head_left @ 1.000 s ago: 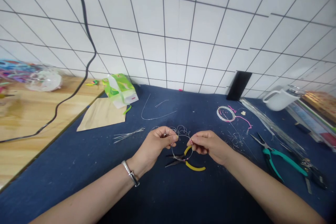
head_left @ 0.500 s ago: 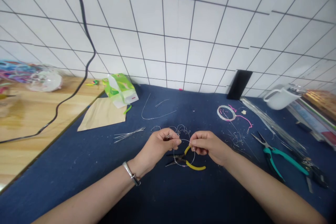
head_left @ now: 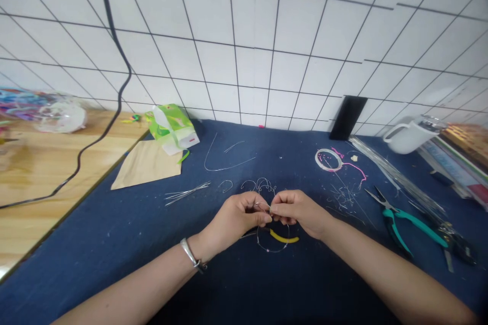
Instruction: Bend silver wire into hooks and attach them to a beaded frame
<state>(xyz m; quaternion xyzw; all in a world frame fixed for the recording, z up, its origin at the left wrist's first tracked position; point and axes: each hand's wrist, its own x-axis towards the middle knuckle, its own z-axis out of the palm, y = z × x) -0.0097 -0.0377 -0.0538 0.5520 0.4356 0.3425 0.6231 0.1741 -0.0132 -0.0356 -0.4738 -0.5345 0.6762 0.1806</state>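
Between my two hands hangs a thin wire ring point(head_left: 267, 250) with tiny pinkish beads near its bottom. My left hand point(head_left: 244, 216) pinches the upper left of the ring, a silver bracelet point(head_left: 189, 253) on its wrist. With thumb and forefinger my right hand point(head_left: 299, 212) grips the wire right beside the left fingertips; the exact spot is hidden by the fingers. Under the hands lie yellow-handled pliers point(head_left: 284, 238), mostly covered, with one handle showing. Just beyond the fingers rest several curled wire pieces point(head_left: 263, 184) on the dark blue cloth point(head_left: 229, 284).
Teal-handled pliers point(head_left: 414, 227), wire scraps point(head_left: 343, 197) and a round dish of pink beads point(head_left: 328, 160) lie to the right. Farther right are a wire bundle point(head_left: 396, 175) and a white mug point(head_left: 406, 137). Straight wires point(head_left: 186, 193), a beige cloth point(head_left: 147, 165) and a green packet point(head_left: 171, 124) lie left.
My hands have come together until their fingertips meet at the top of the wire ring. The ring has sunk slightly, and the hands now cover more of the yellow-handled pliers.
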